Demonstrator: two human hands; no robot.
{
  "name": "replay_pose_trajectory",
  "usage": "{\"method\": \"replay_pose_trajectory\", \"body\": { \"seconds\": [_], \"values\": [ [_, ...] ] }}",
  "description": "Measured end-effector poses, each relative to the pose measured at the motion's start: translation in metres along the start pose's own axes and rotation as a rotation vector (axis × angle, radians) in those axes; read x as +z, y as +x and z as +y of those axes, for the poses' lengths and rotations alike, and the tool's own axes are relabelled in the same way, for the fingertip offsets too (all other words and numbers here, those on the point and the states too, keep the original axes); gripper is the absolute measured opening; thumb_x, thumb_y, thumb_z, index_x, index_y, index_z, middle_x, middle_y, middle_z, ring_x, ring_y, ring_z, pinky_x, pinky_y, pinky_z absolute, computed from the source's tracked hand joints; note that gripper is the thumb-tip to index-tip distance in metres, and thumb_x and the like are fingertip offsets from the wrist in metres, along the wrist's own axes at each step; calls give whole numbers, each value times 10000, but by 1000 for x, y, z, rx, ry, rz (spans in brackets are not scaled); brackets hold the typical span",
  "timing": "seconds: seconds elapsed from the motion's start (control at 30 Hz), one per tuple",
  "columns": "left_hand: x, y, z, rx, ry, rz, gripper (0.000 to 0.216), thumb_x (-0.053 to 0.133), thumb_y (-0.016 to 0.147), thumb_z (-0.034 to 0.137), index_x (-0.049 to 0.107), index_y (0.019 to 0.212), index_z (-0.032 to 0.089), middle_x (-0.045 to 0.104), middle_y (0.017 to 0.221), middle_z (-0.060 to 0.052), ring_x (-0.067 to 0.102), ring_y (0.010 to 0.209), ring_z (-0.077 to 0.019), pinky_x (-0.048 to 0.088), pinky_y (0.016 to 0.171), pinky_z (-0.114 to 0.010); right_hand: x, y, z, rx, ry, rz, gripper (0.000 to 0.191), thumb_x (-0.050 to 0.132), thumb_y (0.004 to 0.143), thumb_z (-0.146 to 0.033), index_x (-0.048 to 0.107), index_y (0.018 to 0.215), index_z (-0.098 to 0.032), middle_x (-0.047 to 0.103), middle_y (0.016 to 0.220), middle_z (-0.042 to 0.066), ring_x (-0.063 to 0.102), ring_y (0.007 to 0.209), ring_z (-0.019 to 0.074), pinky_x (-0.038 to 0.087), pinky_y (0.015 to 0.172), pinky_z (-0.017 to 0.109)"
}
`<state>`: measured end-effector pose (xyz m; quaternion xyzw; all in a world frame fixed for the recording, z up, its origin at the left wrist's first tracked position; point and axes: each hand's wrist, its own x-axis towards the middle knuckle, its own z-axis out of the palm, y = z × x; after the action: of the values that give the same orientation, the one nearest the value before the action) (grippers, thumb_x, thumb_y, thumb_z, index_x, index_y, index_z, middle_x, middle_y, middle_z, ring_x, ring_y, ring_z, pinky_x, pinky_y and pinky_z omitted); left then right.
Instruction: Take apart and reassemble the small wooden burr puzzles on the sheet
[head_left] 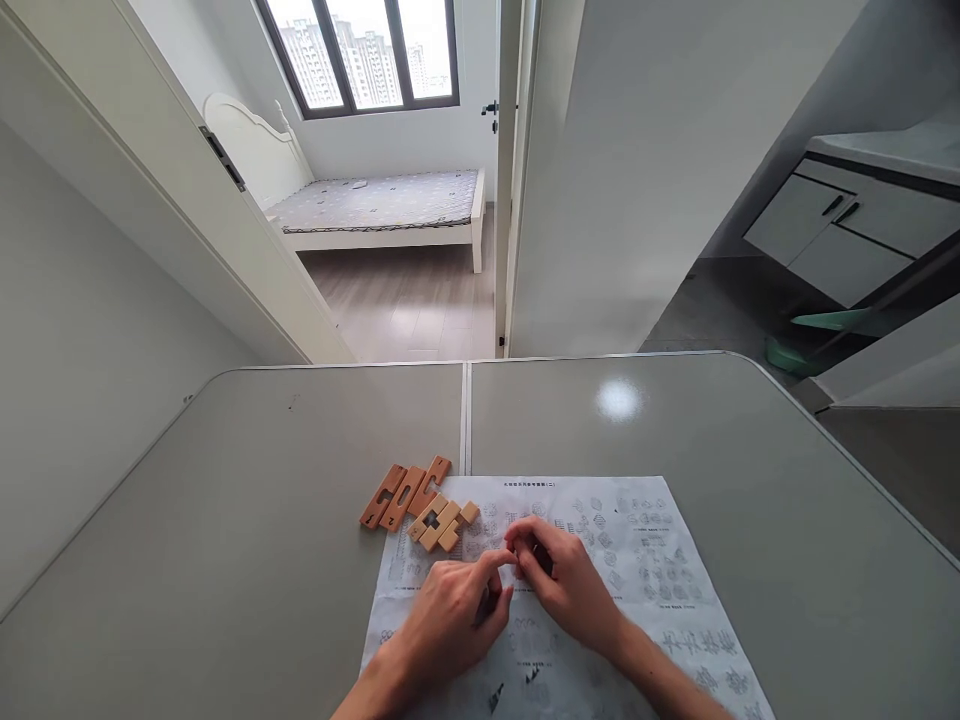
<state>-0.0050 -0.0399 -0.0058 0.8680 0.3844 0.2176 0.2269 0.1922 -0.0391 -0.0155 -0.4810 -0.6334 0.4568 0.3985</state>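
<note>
My left hand and my right hand rest together on a printed instruction sheet, fingertips touching near the sheet's middle. Both hands are curled in a pinch; whatever sits between the fingers is hidden. Just beyond my left hand lies a pale wooden puzzle piece assembly with a square hole. Next to it, further left, lie three darker notched wooden bars side by side, partly off the sheet.
The grey folding table has a seam down its middle and rounded far corners. Beyond it an open doorway shows a bed under a window. Cabinets and a green mop stand at the right.
</note>
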Motion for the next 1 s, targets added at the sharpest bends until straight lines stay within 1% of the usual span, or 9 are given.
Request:
{"method": "replay_pose_trajectory", "body": {
  "seconds": [0.2,0.4,0.63,1.0],
  "values": [
    [0,0,-1,-35,-20,-26,327,542,915,104,527,1218,224,675,676,79,641,524,-111,463,577,-212,1,1,-1,0,-1,9,147,490,1014,-190,625,969,-227,702,833,16,646,658,164,520,652,274],
    [-2,0,-1,-51,-46,-51,329,545,917,101,515,1220,225,681,693,76,637,528,-109,446,567,-213,3,0,3,27,-6,-8,150,484,1029,-240,625,979,-229,702,835,25,654,664,176,530,653,288],
    [-4,1,0,-60,-56,-43,280,550,931,102,531,1182,223,666,678,83,633,523,-105,437,568,-217,2,0,1,31,-7,-17,149,485,1018,-214,628,984,-236,694,834,11,642,665,172,518,652,276],
    [-5,1,0,-66,-72,-42,300,551,928,105,532,1202,224,681,686,78,644,526,-107,450,574,-216,2,0,3,26,-16,-13,151,488,1028,-233,632,981,-230,706,834,21,649,660,172,531,650,283]
  ]
}}
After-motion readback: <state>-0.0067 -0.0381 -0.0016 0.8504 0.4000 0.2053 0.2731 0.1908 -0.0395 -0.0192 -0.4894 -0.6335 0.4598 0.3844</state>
